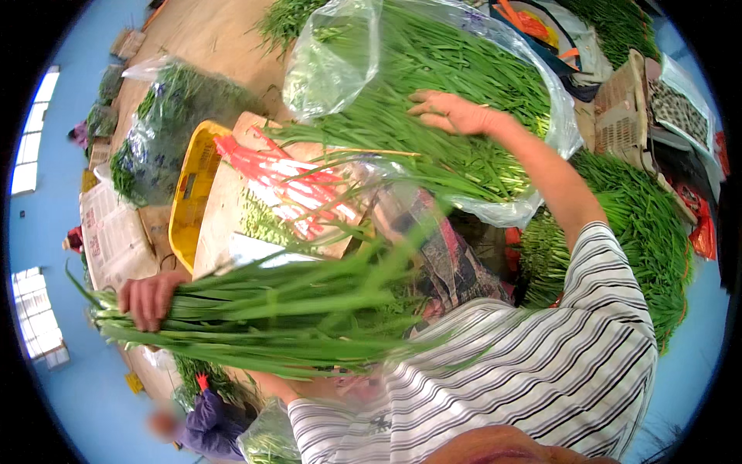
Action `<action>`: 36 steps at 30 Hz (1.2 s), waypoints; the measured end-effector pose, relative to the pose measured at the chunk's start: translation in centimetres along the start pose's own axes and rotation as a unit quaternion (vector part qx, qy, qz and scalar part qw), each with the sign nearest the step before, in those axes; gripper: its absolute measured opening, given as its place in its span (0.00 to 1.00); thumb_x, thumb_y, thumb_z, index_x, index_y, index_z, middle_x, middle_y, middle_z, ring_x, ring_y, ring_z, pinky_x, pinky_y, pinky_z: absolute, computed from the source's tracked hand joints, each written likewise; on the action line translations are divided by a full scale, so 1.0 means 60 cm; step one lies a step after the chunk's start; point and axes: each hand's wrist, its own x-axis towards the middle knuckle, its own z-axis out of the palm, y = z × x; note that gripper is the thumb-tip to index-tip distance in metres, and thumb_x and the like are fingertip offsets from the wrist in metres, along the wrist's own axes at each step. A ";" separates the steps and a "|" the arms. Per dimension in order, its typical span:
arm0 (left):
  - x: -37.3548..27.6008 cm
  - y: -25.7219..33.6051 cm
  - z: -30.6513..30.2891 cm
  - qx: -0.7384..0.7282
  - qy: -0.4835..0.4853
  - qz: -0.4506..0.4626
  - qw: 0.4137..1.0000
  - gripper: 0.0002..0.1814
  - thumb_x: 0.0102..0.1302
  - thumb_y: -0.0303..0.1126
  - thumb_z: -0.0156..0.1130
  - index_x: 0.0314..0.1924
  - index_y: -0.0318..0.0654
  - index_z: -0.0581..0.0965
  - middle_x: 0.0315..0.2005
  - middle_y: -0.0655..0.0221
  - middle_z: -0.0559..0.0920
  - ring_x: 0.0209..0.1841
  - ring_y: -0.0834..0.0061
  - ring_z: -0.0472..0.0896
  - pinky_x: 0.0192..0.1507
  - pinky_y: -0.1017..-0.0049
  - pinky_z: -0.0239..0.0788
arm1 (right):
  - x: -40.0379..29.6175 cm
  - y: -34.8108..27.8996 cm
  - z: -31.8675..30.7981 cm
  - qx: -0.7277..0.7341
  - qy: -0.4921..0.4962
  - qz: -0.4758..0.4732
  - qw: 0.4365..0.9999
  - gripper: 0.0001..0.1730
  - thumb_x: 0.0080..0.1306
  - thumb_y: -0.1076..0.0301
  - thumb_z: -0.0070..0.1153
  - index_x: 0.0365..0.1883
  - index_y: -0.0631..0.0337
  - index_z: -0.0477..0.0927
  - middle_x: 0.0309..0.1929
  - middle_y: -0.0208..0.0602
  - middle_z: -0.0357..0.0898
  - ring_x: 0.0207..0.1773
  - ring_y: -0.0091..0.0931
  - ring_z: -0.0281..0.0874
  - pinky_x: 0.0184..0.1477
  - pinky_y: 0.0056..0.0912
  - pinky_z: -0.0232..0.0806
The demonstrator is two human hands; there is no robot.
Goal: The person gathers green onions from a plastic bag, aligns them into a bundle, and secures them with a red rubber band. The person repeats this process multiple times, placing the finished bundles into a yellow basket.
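Note:
My left hand [149, 298] grips a thick bunch of long flat-leaved greens [278, 319], which look like garlic chives. The pale stem ends stick out past my fingers, and the leaf tips trail in a blur towards my striped shirt. Over a large heap of the same greens [464, 69] is my right hand [449, 113], fingers somewhat spread and no bunch in it. The heap lies in a clear plastic bag [562, 116]. Between my hands, red-and-white strips [284, 180] lie on a light board [217, 232], beside chopped pale stem pieces [261, 211].
A yellow plastic crate [185, 197] stands past the board. More bagged greens [168, 122] sit on the floor at the upper left. Stacked greens [632, 220] and a beige plastic basket [623, 110] are on my right. Another person [211, 420] in dark purple works at the lower left.

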 end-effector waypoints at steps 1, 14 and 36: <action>-0.025 -0.019 0.022 0.031 0.041 -0.017 0.999 0.32 0.45 0.30 0.74 0.50 0.41 0.69 0.30 0.80 0.78 0.32 0.82 0.78 0.39 0.77 0.69 | 0.010 -0.009 -0.029 0.055 -0.054 0.034 0.996 0.16 0.69 0.66 0.49 0.54 0.58 0.76 0.60 0.49 0.71 0.63 0.43 0.68 0.62 0.42 0.64; -0.140 -0.175 0.079 0.538 0.400 -0.267 0.693 0.42 0.47 0.28 0.68 0.64 0.30 0.62 0.55 0.58 0.73 0.56 0.69 0.74 0.59 0.70 0.66 | 0.113 -0.445 0.126 0.627 -0.168 0.113 0.752 0.42 0.51 0.69 0.71 0.63 0.66 0.65 0.54 0.41 0.75 0.54 0.30 0.75 0.55 0.34 0.70; -0.343 -0.150 0.213 0.205 0.573 -0.322 0.725 0.28 0.47 0.21 0.65 0.52 0.34 0.72 0.34 0.62 0.80 0.31 0.71 0.79 0.35 0.73 0.74 | 0.173 -0.521 0.194 0.008 0.160 -0.113 0.981 0.36 0.57 0.53 0.64 0.62 0.54 0.69 0.34 0.45 0.79 0.32 0.40 0.80 0.33 0.41 0.74</action>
